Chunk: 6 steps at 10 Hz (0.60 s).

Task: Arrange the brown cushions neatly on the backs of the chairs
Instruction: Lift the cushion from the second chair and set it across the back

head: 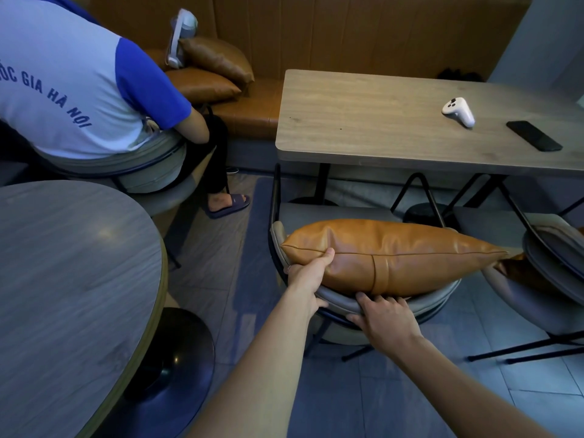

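Note:
A brown leather cushion (pixel 392 252) lies along the curved grey backrest of the chair (pixel 341 303) in front of me. My left hand (pixel 308 276) grips the cushion's left end, thumb on its top seam. My right hand (pixel 384 320) holds the backrest's rim just under the cushion's lower edge, fingertips touching the cushion. Part of another brown cushion (pixel 518 270) shows behind the backrest of the chair at the right (pixel 551 257). Two more brown cushions (pixel 215 69) lie stacked on the bench at the back.
A rectangular wooden table (pixel 379 121) stands beyond the chair, with a white controller (pixel 458 111) and a black phone (pixel 534 135). A round table (pixel 63 279) fills the left foreground. A person in a white and blue shirt (pixel 79 90) sits at the left.

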Available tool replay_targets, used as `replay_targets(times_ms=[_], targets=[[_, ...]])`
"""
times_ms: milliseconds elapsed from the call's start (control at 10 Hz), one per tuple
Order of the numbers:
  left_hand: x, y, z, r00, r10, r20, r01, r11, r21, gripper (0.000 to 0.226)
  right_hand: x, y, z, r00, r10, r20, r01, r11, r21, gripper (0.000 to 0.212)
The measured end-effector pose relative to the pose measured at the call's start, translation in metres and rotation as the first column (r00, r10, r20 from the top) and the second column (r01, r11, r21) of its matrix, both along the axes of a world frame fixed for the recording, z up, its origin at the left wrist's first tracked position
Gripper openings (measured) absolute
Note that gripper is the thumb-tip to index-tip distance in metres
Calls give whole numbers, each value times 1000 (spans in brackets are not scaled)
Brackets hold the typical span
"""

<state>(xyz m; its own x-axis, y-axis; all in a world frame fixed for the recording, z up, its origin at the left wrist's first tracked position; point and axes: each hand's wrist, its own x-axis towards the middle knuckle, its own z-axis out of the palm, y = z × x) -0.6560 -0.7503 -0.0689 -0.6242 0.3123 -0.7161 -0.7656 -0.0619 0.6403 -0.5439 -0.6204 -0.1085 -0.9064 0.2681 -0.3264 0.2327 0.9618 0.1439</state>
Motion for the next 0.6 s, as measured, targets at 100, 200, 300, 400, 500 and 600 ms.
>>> replay_targets(times_ms=[100,200,300,400,500,600], targets=[[0,-1,0,1000,-4,-6,4,1000,-4,113,0,0,0,1000,-6,-8,6,1000,-8,52],[1,-3,-2,999,-25,-20,25,1000,-9,115,1,-1,1,1000,-7,-6,7,1000,-16,52],[5,-8,-5,994,-96,-50,92,993,-67,123,1,-1,4,1000,-8,-4,8,999,-32,52],[8,-13,-5,977,-191,-98,178,976,-124,120,0,2,5,1000,-18,11,19,997,-81,50],[5,-26,-3,931,-343,-124,288,901,-325,96,-3,8,17,994,-44,104,64,978,-197,47],[1,-31,7,874,-473,-113,377,806,-457,84,-7,14,28,991,-66,113,98,945,-312,43]])
